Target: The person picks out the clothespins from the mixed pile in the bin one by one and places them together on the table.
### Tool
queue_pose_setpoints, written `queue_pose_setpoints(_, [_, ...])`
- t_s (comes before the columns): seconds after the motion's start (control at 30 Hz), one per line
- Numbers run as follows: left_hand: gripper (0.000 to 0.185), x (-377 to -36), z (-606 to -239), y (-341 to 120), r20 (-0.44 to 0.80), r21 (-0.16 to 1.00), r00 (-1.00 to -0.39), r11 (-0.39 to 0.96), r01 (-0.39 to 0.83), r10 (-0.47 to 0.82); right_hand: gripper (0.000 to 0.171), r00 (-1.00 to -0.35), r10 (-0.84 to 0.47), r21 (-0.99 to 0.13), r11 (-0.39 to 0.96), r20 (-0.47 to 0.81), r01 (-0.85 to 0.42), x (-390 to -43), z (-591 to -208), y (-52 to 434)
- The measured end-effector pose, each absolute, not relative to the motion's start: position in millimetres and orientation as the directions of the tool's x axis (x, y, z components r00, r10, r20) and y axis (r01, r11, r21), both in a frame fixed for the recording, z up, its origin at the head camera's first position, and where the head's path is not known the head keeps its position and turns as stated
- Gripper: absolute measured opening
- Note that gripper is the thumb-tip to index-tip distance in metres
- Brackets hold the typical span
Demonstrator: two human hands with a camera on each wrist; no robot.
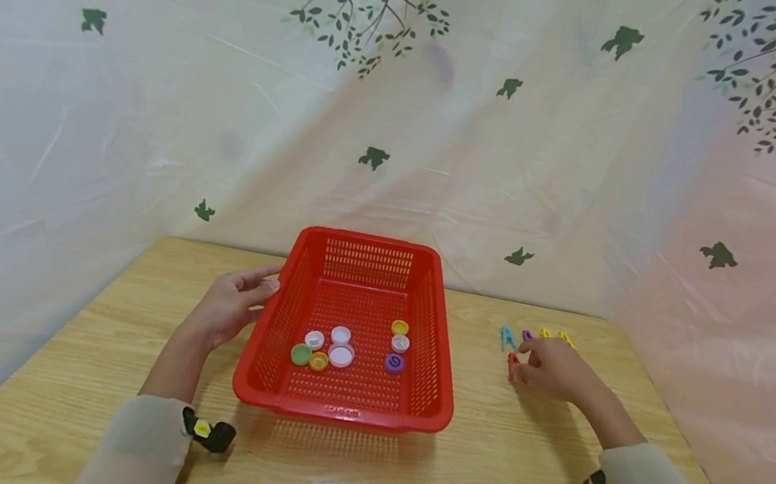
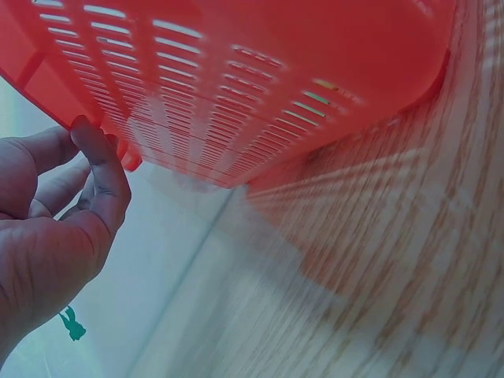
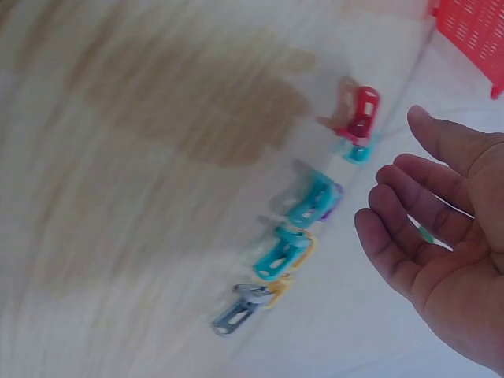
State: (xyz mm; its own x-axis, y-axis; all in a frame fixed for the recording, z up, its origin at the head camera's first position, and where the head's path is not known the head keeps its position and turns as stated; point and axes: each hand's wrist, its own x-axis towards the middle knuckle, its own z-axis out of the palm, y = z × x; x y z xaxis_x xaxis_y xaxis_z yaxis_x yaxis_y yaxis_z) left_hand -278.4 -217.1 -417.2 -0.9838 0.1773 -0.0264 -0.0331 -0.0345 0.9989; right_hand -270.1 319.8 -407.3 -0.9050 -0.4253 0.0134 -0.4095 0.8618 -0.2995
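My left hand [image 1: 225,307] holds the left rim of a red plastic basket [image 1: 340,414], pinching it between thumb and fingers in the left wrist view. Inside lie several bottle caps, among them a green cap [image 1: 301,354], a purple cap [image 1: 394,363] and a yellow cap [image 1: 400,328]. Off to the right, my right hand [image 1: 553,367] hovers by a red clothespin [image 3: 364,110]. Its fingers are loosely bent, with a gap to the clothespins in the right wrist view. Nearby stand a light blue clothespin [image 1: 508,338], a purple clothespin [image 1: 527,335] and a yellow clothespin [image 1: 567,339].
A wooden table [image 1: 462,474] carries everything. A pale curtain [image 1: 365,191] printed with leaves hangs behind it and along both sides. A grey clothespin [image 3: 234,315] ends the row in the right wrist view.
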Motion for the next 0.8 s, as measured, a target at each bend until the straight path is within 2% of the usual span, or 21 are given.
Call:
queue_pose_setpoints(0.2, [0.052, -278.4, -416.0, -217.6, -0.023, 0.999, -0.985, -0.036, -0.03, 0.174, 0.035, -0.905, -0.416, -0.305, 0.854, 0.086, -0.422, -275.7, -396.7, 310.3])
queue_pose_setpoints(0.43, [0.052, -277.2, -414.5, -219.5, -0.026, 1.0, -0.986, -0.004, -0.027, 0.166, 0.037, -0.913, -0.398, -0.309, 0.861, 0.089, -0.405, -283.7, -388.6, 285.5])
queue_pose_setpoints(0.6, [0.054, -277.5, -410.7, -220.6, -0.016, 0.998, -0.988, 0.057, -0.007, 0.152, 0.037, -0.92, -0.37, -0.273, 0.879, 0.129, -0.392, -288.1, -380.0, 265.3])
queue_pose_setpoints(0.8, [0.051, -274.5, -405.8, -219.8, -0.035, 0.989, -0.991, 0.15, -0.015, 0.13, 0.036, -0.925, -0.335, -0.328, 0.866, 0.18, -0.378, -287.7, -377.1, 240.8])
